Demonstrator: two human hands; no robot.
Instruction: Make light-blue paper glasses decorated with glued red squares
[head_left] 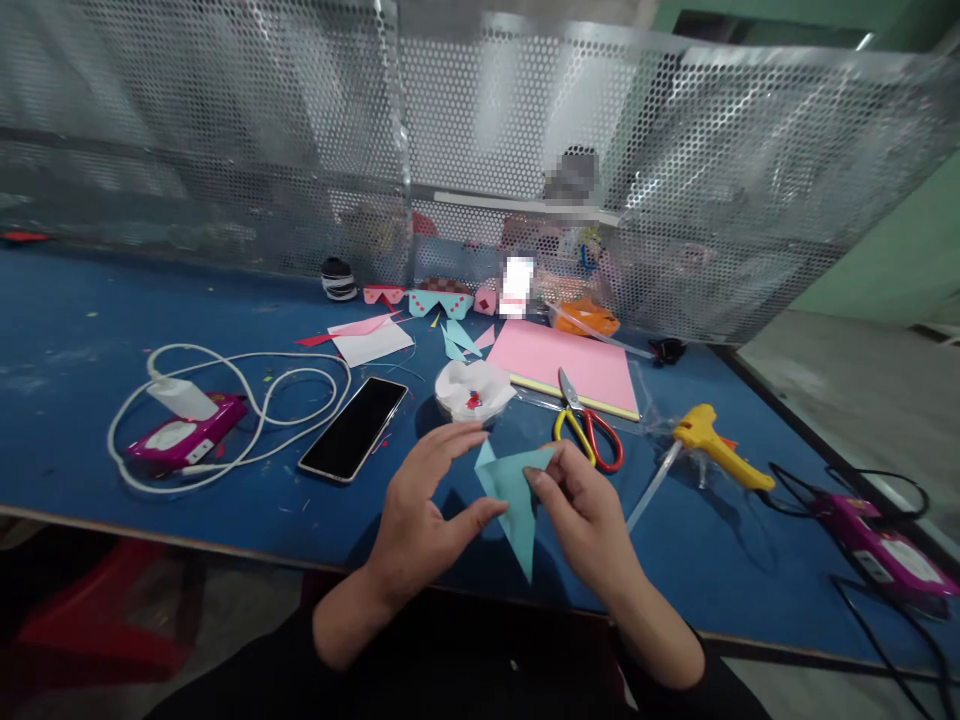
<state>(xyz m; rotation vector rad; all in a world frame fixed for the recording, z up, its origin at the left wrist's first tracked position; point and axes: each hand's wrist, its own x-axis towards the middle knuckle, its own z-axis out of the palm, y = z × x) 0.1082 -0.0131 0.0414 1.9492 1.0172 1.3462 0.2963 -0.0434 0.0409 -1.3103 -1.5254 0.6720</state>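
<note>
A folded sheet of light-blue paper (pixel 514 490) with pointed corners is held above the front of the table. My right hand (pixel 587 510) pinches its right side between thumb and bent fingers. To the left of the paper, my left hand (pixel 424 505) has its thumb and fingers spread apart. The left thumb tip reaches the paper's left edge, while the fingertips are near its upper left corner. Just beyond the hands stands a white paper-lined bowl (pixel 474 388) with small red bits inside. Scissors (pixel 583 420) with yellow and red handles lie beyond my right hand.
A phone (pixel 355 428), a white cable (pixel 255 400) and a purple power strip (pixel 187 435) lie left. Pink sheets (pixel 566 362) are behind the scissors. A yellow glue gun (pixel 720 447) and another purple power strip (pixel 885 550) lie right. A perforated screen (pixel 517 110) borders the back.
</note>
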